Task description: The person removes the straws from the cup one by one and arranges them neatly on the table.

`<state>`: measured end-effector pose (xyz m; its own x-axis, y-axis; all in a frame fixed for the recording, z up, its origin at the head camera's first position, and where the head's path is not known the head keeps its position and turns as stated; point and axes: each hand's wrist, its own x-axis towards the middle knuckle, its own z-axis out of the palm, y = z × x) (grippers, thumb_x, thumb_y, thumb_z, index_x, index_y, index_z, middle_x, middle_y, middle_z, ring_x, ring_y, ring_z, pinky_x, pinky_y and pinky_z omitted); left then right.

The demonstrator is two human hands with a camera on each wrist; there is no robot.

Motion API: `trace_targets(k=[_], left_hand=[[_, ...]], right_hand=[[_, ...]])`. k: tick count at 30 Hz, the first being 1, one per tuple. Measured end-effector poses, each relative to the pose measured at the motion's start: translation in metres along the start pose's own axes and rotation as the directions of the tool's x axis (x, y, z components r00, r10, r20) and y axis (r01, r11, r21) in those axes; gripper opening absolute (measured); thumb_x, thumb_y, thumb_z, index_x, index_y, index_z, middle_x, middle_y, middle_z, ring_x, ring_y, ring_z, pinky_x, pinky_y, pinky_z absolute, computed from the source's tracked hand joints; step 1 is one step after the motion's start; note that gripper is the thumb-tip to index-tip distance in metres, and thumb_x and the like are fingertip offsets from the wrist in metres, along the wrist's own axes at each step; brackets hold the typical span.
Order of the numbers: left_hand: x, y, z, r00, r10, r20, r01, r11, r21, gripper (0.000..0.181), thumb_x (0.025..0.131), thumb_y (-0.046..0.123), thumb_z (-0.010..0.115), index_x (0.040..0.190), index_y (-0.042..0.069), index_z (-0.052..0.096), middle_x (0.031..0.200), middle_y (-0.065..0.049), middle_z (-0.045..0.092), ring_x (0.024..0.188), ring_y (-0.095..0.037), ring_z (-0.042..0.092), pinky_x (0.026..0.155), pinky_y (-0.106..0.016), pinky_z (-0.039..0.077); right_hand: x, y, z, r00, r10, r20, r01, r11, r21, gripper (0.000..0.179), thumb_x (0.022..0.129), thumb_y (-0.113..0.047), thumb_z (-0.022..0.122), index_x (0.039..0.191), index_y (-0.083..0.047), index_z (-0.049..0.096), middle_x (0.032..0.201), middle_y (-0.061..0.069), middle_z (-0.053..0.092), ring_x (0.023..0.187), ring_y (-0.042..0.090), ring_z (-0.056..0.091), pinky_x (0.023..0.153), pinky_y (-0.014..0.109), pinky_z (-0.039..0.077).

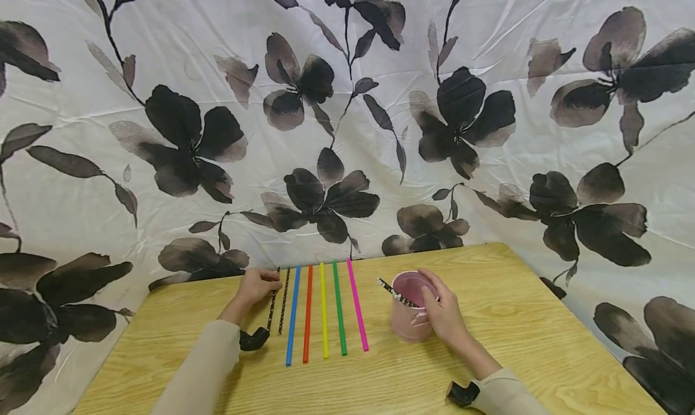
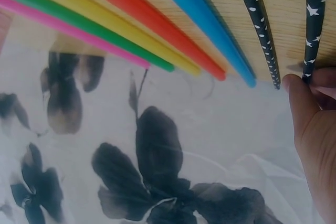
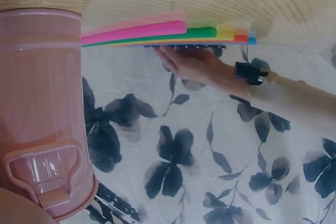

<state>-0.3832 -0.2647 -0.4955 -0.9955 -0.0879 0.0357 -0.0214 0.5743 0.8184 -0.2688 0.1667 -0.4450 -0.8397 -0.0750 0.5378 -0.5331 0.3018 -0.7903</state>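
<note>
My left hand [image 1: 259, 285] pinches the far end of a black straw with white stars [image 2: 312, 19], which lies leftmost on the table. Just right of it is a black straw with white dots [image 2: 257, 19]. Further right run a blue straw [image 1: 293, 315], a red straw [image 1: 307, 312], a yellow straw [image 1: 324, 312], a green straw [image 1: 339, 309] and a pink straw [image 1: 357, 306], roughly side by side. A pink bucket [image 1: 406, 329] with a small side handle [image 3: 77, 163] stands upright, and my right hand [image 1: 446, 312] grips its rim. Black-and-white patterned straws [image 1: 395, 292] lean out of the bucket.
The wooden table [image 1: 488, 336] ends at the back against a hanging white cloth [image 1: 391, 174] with dark flowers. A black wrist device [image 1: 254, 339] sits at the left sleeve, another wrist device [image 1: 463, 394] at the right.
</note>
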Motion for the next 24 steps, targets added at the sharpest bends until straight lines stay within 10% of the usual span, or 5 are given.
trace_targets(k=[24], left_hand=[[-0.0014, 0.0019, 0.001, 1.0, 0.017, 0.02, -0.017, 1.0, 0.016, 0.028, 0.079, 0.01, 0.066, 0.104, -0.003, 0.063, 0.1, -0.017, 0.06, 0.072, -0.017, 0.059, 0.058, -0.029, 0.05]], right_hand=[[-0.0018, 0.0014, -0.0002, 1.0, 0.016, 0.014, -0.017, 0.999, 0.028, 0.034, 0.091, -0.003, 0.042, 0.126, -0.005, 0.045, 0.115, 0.022, 0.052, 0.09, 0.035, 0.057, 0.071, 0.026, 0.049]])
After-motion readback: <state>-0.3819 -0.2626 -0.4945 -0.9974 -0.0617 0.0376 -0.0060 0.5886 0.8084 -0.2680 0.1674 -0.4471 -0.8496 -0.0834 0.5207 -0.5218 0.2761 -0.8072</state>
